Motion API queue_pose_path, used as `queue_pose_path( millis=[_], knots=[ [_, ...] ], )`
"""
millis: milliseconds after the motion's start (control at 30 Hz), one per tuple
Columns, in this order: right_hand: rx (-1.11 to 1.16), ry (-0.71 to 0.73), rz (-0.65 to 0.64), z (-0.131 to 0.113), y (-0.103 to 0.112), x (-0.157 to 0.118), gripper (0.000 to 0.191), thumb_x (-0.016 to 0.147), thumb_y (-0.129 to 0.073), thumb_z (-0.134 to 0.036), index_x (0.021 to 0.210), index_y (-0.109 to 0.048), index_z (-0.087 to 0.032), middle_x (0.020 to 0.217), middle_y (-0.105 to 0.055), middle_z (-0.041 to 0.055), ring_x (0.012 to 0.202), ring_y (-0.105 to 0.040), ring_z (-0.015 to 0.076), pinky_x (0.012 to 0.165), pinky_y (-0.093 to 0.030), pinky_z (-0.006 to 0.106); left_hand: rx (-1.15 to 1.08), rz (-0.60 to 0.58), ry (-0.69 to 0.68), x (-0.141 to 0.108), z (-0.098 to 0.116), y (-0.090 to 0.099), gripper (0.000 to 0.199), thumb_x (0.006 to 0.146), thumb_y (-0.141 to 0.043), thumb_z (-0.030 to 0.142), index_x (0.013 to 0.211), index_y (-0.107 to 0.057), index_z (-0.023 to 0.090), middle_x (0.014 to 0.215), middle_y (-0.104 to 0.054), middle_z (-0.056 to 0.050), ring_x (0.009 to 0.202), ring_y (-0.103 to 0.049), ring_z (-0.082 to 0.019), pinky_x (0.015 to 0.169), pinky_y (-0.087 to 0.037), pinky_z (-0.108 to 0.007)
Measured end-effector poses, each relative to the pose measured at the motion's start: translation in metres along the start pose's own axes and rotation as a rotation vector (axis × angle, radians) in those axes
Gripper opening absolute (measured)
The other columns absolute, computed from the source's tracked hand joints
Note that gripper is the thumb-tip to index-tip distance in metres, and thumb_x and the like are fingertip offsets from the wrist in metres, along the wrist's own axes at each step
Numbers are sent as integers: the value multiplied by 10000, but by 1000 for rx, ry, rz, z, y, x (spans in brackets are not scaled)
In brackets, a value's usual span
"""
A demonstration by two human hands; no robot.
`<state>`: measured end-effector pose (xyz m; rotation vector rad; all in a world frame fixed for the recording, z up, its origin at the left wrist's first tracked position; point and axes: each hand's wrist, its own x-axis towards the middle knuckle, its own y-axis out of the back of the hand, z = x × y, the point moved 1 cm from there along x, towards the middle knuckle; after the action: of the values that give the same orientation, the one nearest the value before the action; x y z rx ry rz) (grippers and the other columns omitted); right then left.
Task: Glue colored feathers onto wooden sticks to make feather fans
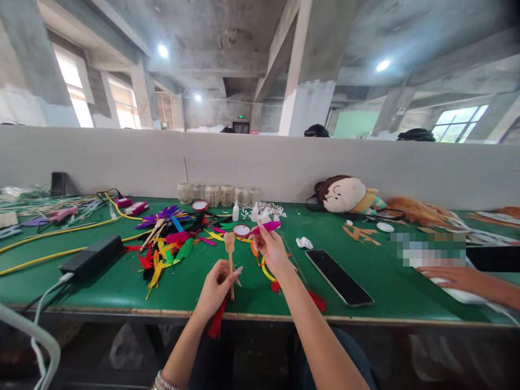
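Near the table's front edge, my left hand point(217, 285) is closed on a thin wooden stick point(230, 250), held upright with its wide, pale end on top. A red tassel point(218, 319) hangs below that hand. My right hand point(270, 250) pinches a magenta feather point(268, 227) to the right of the stick's top. A yellow and orange curved piece point(266, 271) and red tassels point(317, 300) lie by the right wrist. Left of my hands is a pile of coloured feathers point(166, 250).
A black phone point(339, 277) lies right of my right forearm. Glass jars point(213, 195) and small white bottles point(235, 211) stand behind. A doll point(345, 195) leans by the partition. At left are a black adapter point(92, 261) and yellow cables. Another person's hand point(450, 274) rests at right.
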<state>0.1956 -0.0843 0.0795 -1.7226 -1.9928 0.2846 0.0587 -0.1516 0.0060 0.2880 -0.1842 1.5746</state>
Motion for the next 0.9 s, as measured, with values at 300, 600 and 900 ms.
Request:
queue_pose_path(
  millis=[300,600,900],
  knots=[
    [62,-28,2,3,-2,-1,279,583,-704,-396,799,-668,-222,504,-516,-64,457,-399,64,424,-322,208,-139,98,90,-2,4,-1,318,776,-463,508,841,-384,207,579,-436,79,436,-393,-54,415,-313,-159],
    [250,-246,-176,21,-17,-12,299,784,-475,-437,1008,-626,-307,1071,-616,-22,953,-530,121,790,-428,249,-296,278,68,2,6,-2,430,658,-562,572,812,-429,192,539,-370,90,425,-304,-40,388,-246,-152],
    [190,-233,-170,41,-35,-26,392,778,-471,-463,1141,-540,-333,1051,-610,-10,731,-553,104,618,-458,223,10,343,-14,6,31,-27,361,706,-554,490,832,-547,152,443,-208,111,397,-209,-57,399,-179,-192]
  ],
)
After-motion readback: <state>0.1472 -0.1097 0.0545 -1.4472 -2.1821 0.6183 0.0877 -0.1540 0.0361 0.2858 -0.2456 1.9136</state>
